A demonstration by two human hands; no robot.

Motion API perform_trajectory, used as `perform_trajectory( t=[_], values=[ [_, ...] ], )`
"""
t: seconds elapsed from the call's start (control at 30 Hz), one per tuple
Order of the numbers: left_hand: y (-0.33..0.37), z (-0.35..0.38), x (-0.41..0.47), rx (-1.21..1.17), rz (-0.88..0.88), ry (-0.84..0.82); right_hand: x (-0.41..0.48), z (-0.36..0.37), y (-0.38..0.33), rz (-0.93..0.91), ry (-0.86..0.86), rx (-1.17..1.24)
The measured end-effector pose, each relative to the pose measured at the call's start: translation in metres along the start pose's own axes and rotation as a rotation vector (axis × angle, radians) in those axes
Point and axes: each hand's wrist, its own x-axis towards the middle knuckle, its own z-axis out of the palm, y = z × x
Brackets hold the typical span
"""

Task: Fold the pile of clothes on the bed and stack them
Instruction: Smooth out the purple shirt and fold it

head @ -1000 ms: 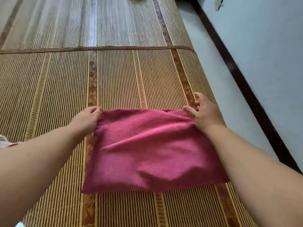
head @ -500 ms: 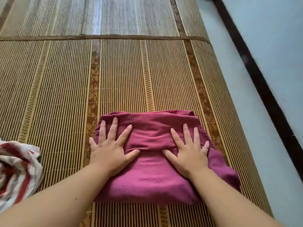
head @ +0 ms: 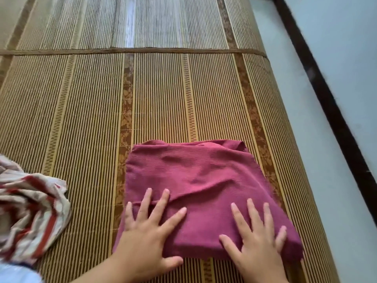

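Folded magenta garment [head: 195, 180], striped heap [head: 30, 205] beside

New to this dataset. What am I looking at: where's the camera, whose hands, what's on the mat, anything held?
No machine here: a person works with two bare hands. The single view comes from a wide-angle camera worn on the head, looking forward and down. The surface is a woven mat. On it lies a folded red cloth, and to its left, apart from it, a crumpled striped cloth. The left hand and right hand lie flat on the near part of the red cloth, fingers spread, pressing it. Neither has a grip on anything.
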Motion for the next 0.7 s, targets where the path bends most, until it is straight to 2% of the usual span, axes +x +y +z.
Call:
perform_trajectory(
  t=[0.13, 0.23, 0.37, 0.47, 0.53, 0.6, 0.7],
  values=[
    [0.000, 0.014, -0.002, -0.018, -0.026, -0.077, 0.004, 0.024, -0.007, 0.060, -0.082, 0.006],
    [-0.003, 0.015, 0.010, -0.032, -0.032, -0.051, 0.026, 0.019, -0.010, -0.021, -0.053, 0.010],
    [-0.025, 0.006, 0.048, -0.022, -0.077, 0.048, 0.083, -0.009, -0.014, -0.210, 0.015, 0.000],
    [-0.058, -0.016, 0.108, 0.059, -0.147, 0.251, 0.156, -0.041, -0.031, -0.217, 0.095, -0.127],
    [-0.078, -0.038, 0.154, 0.065, -0.266, 0.277, 0.205, -0.069, -0.053, -0.187, 0.180, -0.174],
    [-0.090, -0.065, 0.192, -0.052, -0.423, 0.320, 0.241, -0.092, -0.074, -0.139, 0.241, -0.193],
    [-0.100, -0.089, 0.226, -0.325, -0.635, 0.281, 0.272, -0.110, -0.093, -0.055, 0.178, -0.170]
  ],
)
